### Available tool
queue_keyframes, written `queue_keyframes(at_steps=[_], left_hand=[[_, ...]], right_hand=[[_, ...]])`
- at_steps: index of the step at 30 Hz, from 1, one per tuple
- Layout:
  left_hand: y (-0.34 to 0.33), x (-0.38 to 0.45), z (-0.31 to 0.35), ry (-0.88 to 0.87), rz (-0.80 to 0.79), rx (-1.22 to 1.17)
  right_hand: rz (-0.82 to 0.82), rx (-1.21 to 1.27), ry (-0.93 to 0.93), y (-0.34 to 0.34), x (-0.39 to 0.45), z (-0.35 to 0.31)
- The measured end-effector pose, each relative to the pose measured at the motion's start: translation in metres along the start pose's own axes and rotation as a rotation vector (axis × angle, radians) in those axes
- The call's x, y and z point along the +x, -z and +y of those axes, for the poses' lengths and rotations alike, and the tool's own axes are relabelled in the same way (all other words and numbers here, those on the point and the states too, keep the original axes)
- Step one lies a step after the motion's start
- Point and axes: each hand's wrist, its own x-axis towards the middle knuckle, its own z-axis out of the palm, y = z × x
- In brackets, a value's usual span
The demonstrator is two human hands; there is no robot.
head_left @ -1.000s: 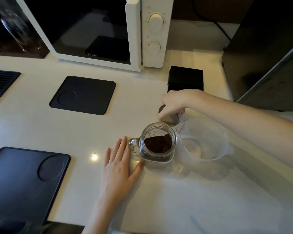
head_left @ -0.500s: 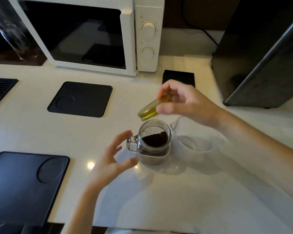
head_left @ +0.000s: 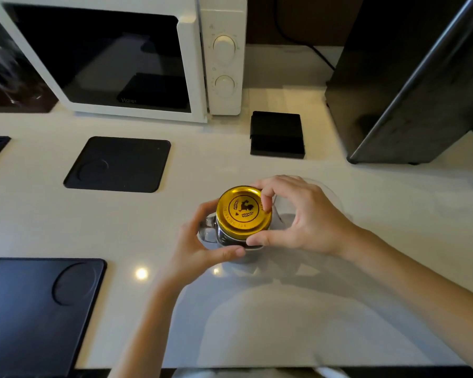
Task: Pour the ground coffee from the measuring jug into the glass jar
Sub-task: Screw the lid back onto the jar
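Basically past the pour: gold lid (head_left: pixel 243 212) sits on the glass jar (head_left: pixel 224 238) on the table (head_left: pixel 339 309), left hand (head_left: pixel 202 241) gripping jar, right hand (head_left: pixel 298 216) pinching lid; measuring jug (head_left: pixel 332 196) mostly hidden behind, probably only tightening left

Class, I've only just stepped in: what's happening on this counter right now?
A person is closing up a glass jar on the white counter. The left hand steadies the jar's body beside its handle, while the right hand pinches the gold lid sitting on the jar's mouth. The clear measuring jug stands just behind the right hand, mostly hidden. A white microwave sits at the back.
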Motion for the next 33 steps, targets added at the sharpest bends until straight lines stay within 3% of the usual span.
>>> queue_keyframes(at_steps=[4,8,15,20,24,26,33], left_hand=[[0.0,0.001,-0.001,-0.008,-0.009,-0.015],[-0.001,0.0,-0.002,-0.003,-0.01,-0.034],[-0.001,0.001,-0.003,0.002,-0.009,-0.049],[-0.001,0.001,-0.002,-0.004,-0.016,-0.047],[-0.001,0.001,-0.002,-0.009,-0.017,-0.046],[-0.001,0.0,-0.002,-0.001,-0.022,-0.058],[0.0,0.0,-0.003,0.009,-0.028,-0.04]], right_hand=[[-0.019,-0.11,-0.004,0.003,0.001,-0.006],[-0.06,-0.393,0.053,-0.001,0.005,-0.013],[0.044,-0.657,-0.01,-0.009,0.004,-0.03],[0.013,-0.649,-0.059,-0.004,0.005,-0.034],[-0.258,-0.361,-0.039,0.005,0.011,-0.032],[-0.315,-0.298,0.026,0.008,0.013,-0.033],[-0.259,-0.42,0.031,0.018,0.011,-0.028]])
